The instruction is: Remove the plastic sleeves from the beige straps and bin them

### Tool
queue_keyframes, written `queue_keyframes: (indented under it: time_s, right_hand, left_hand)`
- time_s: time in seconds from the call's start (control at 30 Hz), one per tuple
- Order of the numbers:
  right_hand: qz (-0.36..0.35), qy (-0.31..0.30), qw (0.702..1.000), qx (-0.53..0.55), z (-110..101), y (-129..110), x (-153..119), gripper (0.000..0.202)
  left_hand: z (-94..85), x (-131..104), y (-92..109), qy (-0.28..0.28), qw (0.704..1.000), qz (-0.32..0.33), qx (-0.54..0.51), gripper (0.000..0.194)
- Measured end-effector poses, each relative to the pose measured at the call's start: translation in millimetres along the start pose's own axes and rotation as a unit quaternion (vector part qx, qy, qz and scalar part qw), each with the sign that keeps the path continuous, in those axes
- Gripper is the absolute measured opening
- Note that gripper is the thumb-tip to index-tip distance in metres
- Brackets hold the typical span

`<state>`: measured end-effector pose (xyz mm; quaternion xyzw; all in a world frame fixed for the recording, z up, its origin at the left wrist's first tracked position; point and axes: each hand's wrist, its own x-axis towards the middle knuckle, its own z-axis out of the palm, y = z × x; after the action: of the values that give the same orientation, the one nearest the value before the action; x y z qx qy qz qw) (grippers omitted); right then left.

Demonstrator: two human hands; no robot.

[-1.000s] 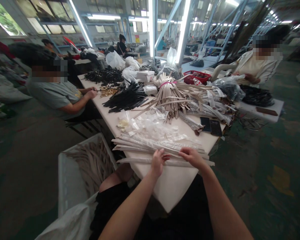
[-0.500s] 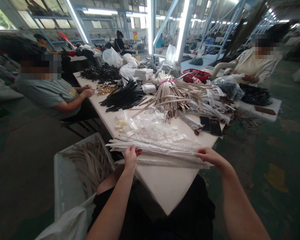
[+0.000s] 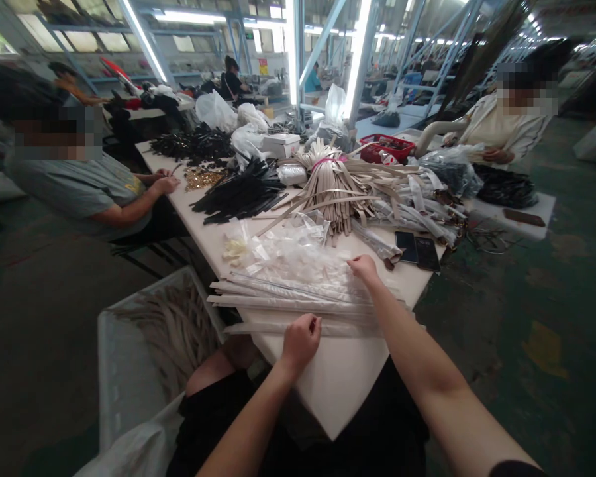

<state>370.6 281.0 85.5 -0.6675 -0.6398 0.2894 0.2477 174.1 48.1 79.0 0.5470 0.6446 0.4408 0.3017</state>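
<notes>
Long flat straps in pale translucent wrapping [image 3: 283, 301] lie side by side across the near part of the table [image 3: 325, 387]. A single wrapped strap [image 3: 258, 328] lies apart from them, closer to me. My left hand [image 3: 302, 339] is closed, its fingers curled over the near edge of that strap; whether anything is inside cannot be seen. Beyond the straps, my right hand [image 3: 363, 267] is closed in a pinch by the right side of a heap of clear plastic film pieces [image 3: 293, 255]. What its fingertips hold, if anything, is too small to make out.
A banded bundle of beige straps [image 3: 328, 189], black straps [image 3: 248, 192] and two phones [image 3: 417, 250] lie farther back. A red basket [image 3: 386, 150] stands behind. On my left is a plastic bin [image 3: 106, 371] of straps. Co-workers sit left [image 3: 79, 185] and right [image 3: 506, 132].
Both hands have let go of the wrapped straps, which now rest on the table. My left hand moved right and nearer; my right hand moved left and farther out, to the plastic film.
</notes>
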Motion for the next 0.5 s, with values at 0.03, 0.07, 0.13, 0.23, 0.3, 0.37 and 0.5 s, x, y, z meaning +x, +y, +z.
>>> queue_keyframes:
  time_s: [0.03, 0.07, 0.13, 0.23, 0.3, 0.37, 0.5]
  right_hand:
    - [0.007, 0.011, 1.0, 0.023, 3, -2, 0, 0.031]
    - [0.012, 0.023, 0.999, 0.047, 5, -3, -2, 0.03]
    - [0.009, 0.037, 0.995, 0.095, 7, -4, -14, 0.036]
    - [0.018, 0.024, 0.962, 0.27, 9, -3, -49, 0.042]
    - [0.046, 0.007, 0.916, 0.399, 13, -1, -78, 0.042]
    - [0.078, -0.003, 0.882, 0.464, 19, 1, -107, 0.039]
    - [0.115, -0.006, 0.865, 0.488, 30, 2, -145, 0.038]
  left_hand:
    - [2.4, -1, 0, -0.004, 1.0, 0.002, -0.011, 0.027]
    - [4.2, -1, -1, -0.005, 1.0, -0.007, -0.029, 0.028]
    - [8.5, 3, -3, -0.018, 0.995, -0.051, -0.089, 0.029]
    - [21.9, 21, 0, -0.07, 0.954, -0.151, -0.251, 0.037]
    - [36.6, 36, 8, -0.104, 0.901, -0.202, -0.369, 0.045]
    - [53.2, 50, 18, -0.13, 0.85, -0.227, -0.457, 0.048]
    - [78.6, 64, 25, -0.102, 0.82, -0.243, -0.507, 0.042]
